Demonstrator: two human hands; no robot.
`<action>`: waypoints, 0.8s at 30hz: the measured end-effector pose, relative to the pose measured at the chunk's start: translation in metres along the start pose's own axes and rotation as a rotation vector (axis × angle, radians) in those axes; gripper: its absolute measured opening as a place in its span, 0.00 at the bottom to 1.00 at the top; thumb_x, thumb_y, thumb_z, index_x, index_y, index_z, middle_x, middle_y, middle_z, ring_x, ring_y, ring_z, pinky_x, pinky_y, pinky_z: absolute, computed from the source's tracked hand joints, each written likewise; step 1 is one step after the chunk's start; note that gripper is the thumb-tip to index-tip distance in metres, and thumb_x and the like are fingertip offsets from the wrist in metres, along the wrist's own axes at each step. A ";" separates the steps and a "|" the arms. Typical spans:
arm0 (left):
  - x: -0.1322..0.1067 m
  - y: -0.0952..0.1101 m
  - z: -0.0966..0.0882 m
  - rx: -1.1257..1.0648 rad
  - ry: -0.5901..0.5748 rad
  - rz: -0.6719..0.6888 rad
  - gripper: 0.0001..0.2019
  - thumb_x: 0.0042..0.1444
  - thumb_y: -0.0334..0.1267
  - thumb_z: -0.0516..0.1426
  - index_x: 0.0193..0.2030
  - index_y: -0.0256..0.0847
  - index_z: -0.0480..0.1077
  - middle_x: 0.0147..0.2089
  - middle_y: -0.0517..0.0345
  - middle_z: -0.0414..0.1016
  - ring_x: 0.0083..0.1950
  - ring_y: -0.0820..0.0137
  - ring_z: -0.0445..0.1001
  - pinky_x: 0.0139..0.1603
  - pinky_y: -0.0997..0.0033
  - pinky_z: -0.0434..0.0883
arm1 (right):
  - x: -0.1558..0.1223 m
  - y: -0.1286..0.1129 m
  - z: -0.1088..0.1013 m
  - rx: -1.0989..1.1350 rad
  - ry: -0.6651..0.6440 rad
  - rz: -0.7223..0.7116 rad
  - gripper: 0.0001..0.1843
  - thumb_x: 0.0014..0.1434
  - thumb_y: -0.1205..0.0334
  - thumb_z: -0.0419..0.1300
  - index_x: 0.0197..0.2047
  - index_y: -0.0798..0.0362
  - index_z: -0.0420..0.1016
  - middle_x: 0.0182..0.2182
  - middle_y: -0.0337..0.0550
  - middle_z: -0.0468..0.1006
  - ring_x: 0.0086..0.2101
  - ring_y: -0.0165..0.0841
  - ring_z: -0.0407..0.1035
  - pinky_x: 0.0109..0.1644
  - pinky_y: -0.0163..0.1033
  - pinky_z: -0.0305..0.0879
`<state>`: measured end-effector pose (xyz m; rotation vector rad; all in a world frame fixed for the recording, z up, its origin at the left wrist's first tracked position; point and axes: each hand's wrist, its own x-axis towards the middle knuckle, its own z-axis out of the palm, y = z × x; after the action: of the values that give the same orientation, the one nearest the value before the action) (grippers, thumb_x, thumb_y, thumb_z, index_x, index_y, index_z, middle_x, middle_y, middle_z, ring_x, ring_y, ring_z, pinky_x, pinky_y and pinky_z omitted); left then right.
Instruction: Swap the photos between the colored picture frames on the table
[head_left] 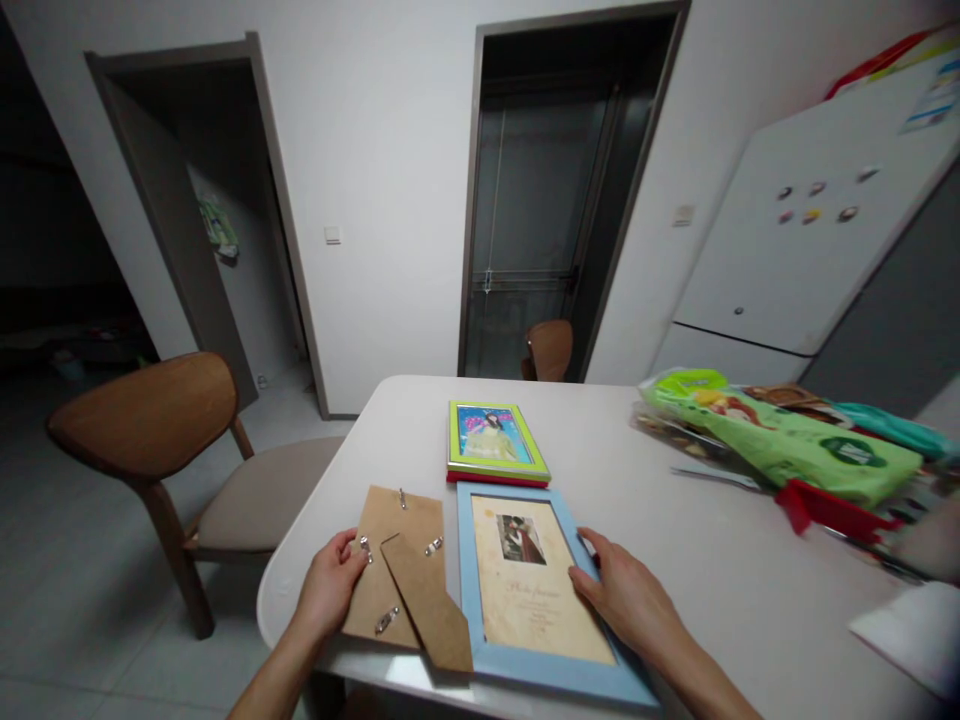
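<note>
At the table's near edge lies a brown photo-frame backing board, its back up, with several metal clips and a fold-out stand leg. My left hand is closed on the board's left edge, fingertips by one clip. Right beside it is a light blue photo frame, face up, with a printed insert inside. The stand leg's lower end meets the frame's left side. My right hand grips the blue frame's right edge, its thumb over the front. Fingers under the edge are hidden.
Beyond the blue frame, a lime-green photo frame rests on a red one. Green packages, a red object and white paper occupy the table's right side. A wooden chair stands left; another is behind.
</note>
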<state>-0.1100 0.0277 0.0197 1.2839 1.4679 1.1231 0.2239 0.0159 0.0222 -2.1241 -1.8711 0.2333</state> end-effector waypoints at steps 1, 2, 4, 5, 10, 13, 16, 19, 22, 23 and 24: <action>0.002 -0.002 -0.002 0.059 0.033 0.011 0.13 0.48 0.36 0.51 0.41 0.34 0.63 0.28 0.58 0.72 0.31 0.67 0.72 0.31 0.72 0.67 | 0.000 0.000 0.000 0.006 -0.001 -0.002 0.27 0.49 0.60 0.47 0.53 0.62 0.57 0.39 0.54 0.71 0.37 0.39 0.67 0.42 0.40 0.59; 0.002 -0.003 -0.003 0.123 0.071 0.024 0.15 0.48 0.36 0.51 0.43 0.34 0.62 0.27 0.59 0.71 0.30 0.67 0.71 0.31 0.71 0.66 | 0.001 0.000 0.000 0.011 0.000 -0.001 0.27 0.49 0.62 0.47 0.52 0.63 0.58 0.39 0.54 0.72 0.37 0.38 0.67 0.41 0.40 0.59; 0.003 -0.005 -0.005 0.249 0.144 0.061 0.18 0.48 0.36 0.51 0.47 0.34 0.60 0.27 0.60 0.69 0.31 0.66 0.70 0.33 0.69 0.64 | 0.002 0.001 -0.001 0.024 0.002 0.013 0.27 0.47 0.63 0.47 0.52 0.62 0.59 0.36 0.53 0.73 0.35 0.38 0.67 0.40 0.40 0.59; 0.002 -0.006 -0.007 0.306 0.172 0.083 0.19 0.48 0.36 0.51 0.49 0.35 0.59 0.28 0.60 0.69 0.31 0.65 0.69 0.35 0.67 0.64 | 0.002 0.002 -0.002 0.038 0.003 0.025 0.27 0.47 0.63 0.47 0.51 0.62 0.59 0.34 0.51 0.73 0.34 0.38 0.67 0.38 0.39 0.59; 0.003 -0.002 -0.006 0.492 0.213 0.194 0.20 0.47 0.32 0.51 0.50 0.36 0.60 0.33 0.58 0.67 0.39 0.64 0.68 0.45 0.63 0.61 | -0.004 0.001 -0.014 0.416 -0.032 0.168 0.31 0.44 0.63 0.48 0.53 0.59 0.56 0.23 0.42 0.72 0.25 0.35 0.67 0.30 0.37 0.60; -0.006 0.008 0.017 0.524 0.192 0.285 0.21 0.46 0.31 0.51 0.50 0.36 0.59 0.44 0.53 0.66 0.48 0.64 0.63 0.51 0.62 0.58 | -0.015 -0.007 -0.027 0.974 -0.221 0.289 0.36 0.45 0.63 0.47 0.59 0.52 0.42 0.24 0.38 0.73 0.21 0.32 0.67 0.27 0.37 0.63; -0.031 0.024 0.063 0.498 0.073 0.397 0.21 0.45 0.29 0.51 0.50 0.38 0.60 0.49 0.53 0.64 0.52 0.66 0.61 0.54 0.67 0.57 | -0.026 -0.019 -0.040 1.330 -0.319 0.367 0.40 0.46 0.63 0.49 0.60 0.48 0.33 0.28 0.39 0.75 0.21 0.33 0.69 0.28 0.40 0.65; -0.063 0.043 0.112 0.396 -0.224 0.581 0.28 0.44 0.34 0.56 0.54 0.38 0.56 0.54 0.49 0.60 0.56 0.62 0.56 0.56 0.61 0.55 | -0.033 -0.029 -0.050 1.428 -0.292 0.346 0.43 0.44 0.65 0.53 0.60 0.46 0.33 0.29 0.39 0.76 0.23 0.33 0.70 0.30 0.40 0.66; -0.083 0.062 0.142 0.402 -0.359 0.676 0.34 0.42 0.39 0.59 0.56 0.34 0.53 0.57 0.44 0.55 0.57 0.56 0.52 0.57 0.56 0.54 | -0.034 -0.034 -0.054 1.375 -0.255 0.321 0.44 0.44 0.63 0.56 0.60 0.46 0.35 0.25 0.36 0.76 0.22 0.32 0.70 0.30 0.39 0.66; -0.086 0.068 0.147 0.412 -0.372 0.701 0.34 0.42 0.38 0.59 0.56 0.34 0.53 0.57 0.44 0.55 0.56 0.56 0.53 0.56 0.56 0.54 | -0.034 -0.035 -0.055 1.348 -0.250 0.323 0.44 0.44 0.62 0.57 0.60 0.47 0.36 0.25 0.36 0.76 0.21 0.32 0.70 0.29 0.39 0.66; -0.087 0.072 0.149 0.423 -0.379 0.727 0.33 0.42 0.37 0.59 0.56 0.34 0.53 0.55 0.44 0.57 0.55 0.57 0.55 0.56 0.57 0.55 | -0.034 -0.035 -0.055 1.329 -0.248 0.324 0.44 0.44 0.61 0.57 0.60 0.47 0.36 0.24 0.37 0.76 0.21 0.32 0.69 0.29 0.39 0.66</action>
<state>0.0586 -0.0416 0.0609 2.3043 0.9883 0.9357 0.2034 -0.0201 0.0832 -1.3747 -0.8709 1.3853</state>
